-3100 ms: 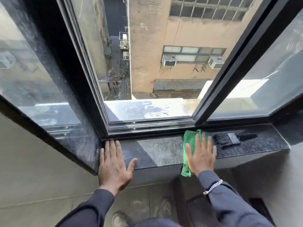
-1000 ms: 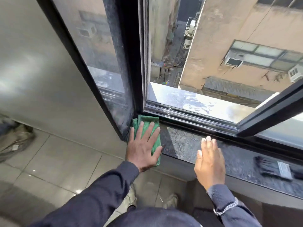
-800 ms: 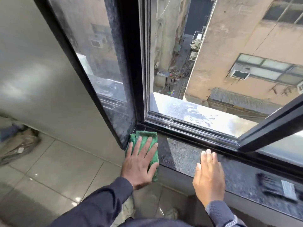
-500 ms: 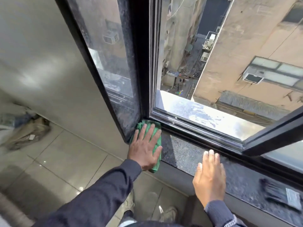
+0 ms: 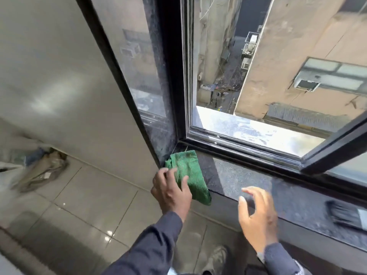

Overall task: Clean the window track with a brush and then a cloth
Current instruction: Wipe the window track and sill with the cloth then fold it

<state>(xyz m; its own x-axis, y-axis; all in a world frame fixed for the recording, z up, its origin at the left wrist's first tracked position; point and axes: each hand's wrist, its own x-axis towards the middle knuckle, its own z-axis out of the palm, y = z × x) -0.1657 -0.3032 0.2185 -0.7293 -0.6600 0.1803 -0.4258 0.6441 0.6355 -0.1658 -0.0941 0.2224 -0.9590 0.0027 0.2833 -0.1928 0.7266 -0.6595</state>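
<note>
Nearest the camera, two dark sleeves reach forward over a tiled floor (image 5: 83, 195), with a shoe (image 5: 215, 259) visible below between them. The left hand (image 5: 171, 190) rests on the near left part of the green cloth (image 5: 188, 175), its fingers curled over the fabric's edge; whether it actually pinches the cloth cannot be told. The cloth lies at the far left end of the dark speckled sill (image 5: 248, 181), its near end drooping over the sill's front edge and its far end close to the corner where the window track (image 5: 238, 143) meets the upright frame. The right hand (image 5: 257, 217) hovers over the front edge of the sill, well to the right of the cloth, fingers loosely spread and bent, holding nothing; it is blurred. Farther right on the sill, at the picture's edge, lies the brush (image 5: 346, 214), also blurred and well apart from both hands. Beyond the sill the track runs along the bottom of the open window, with a bright outer ledge (image 5: 258, 132) behind it. On the left, a pale wall (image 5: 59, 76) meets the floor, where a crumpled bundle (image 5: 41, 169) lies. Outside stand tan buildings (image 5: 297, 46) with an air conditioner (image 5: 306, 84).
</note>
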